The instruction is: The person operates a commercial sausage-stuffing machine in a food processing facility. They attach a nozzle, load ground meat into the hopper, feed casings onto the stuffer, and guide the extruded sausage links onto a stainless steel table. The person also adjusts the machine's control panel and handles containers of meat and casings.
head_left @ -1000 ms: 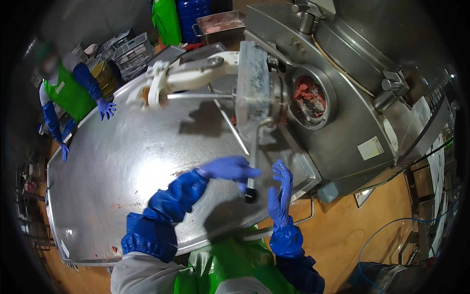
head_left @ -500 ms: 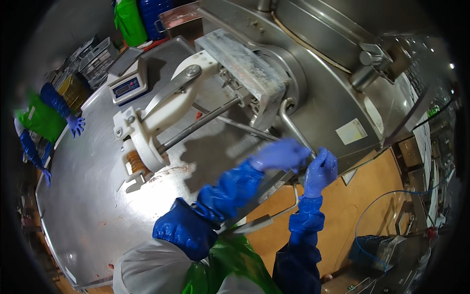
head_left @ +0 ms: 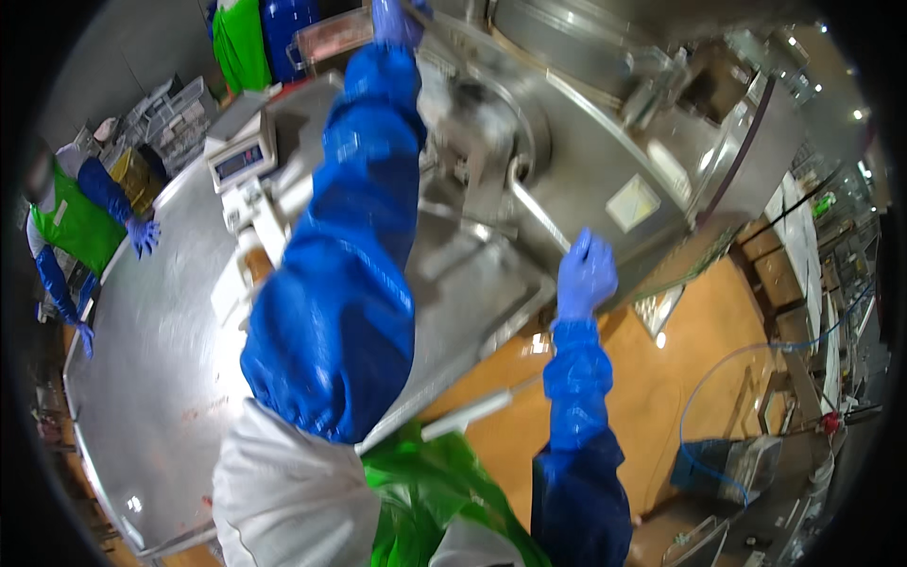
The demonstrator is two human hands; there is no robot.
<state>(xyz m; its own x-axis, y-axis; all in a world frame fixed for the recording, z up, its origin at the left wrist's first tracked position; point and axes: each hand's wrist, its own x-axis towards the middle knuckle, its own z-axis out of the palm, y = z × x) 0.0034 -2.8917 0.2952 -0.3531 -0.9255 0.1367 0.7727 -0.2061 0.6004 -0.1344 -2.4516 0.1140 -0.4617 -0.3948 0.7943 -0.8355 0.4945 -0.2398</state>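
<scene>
My right hand [head_left: 586,276] is closed round the lower end of a bent metal lever [head_left: 540,208] on the side of a large steel machine [head_left: 586,151]. My left hand [head_left: 397,24] is raised at the top edge of the view, beside the machine's upper edge. Its fingers are smeared and partly cut off, so what it touches is unclear. The blue-sleeved left arm hides much of the white arm assembly [head_left: 248,210], where a brown ribbed roller [head_left: 255,265] shows.
A steel table [head_left: 142,397] spreads out on the left, with a digital scale [head_left: 241,156] on it. Beyond its left edge stands a person in a green apron [head_left: 80,222]. Crates [head_left: 184,109] are stacked behind. A blue hose [head_left: 694,397] runs over the orange floor [head_left: 652,416].
My left hand has left the spot beside my right hand and reached up to the top of the view. My right hand, on the lever, now appears slightly higher and further left.
</scene>
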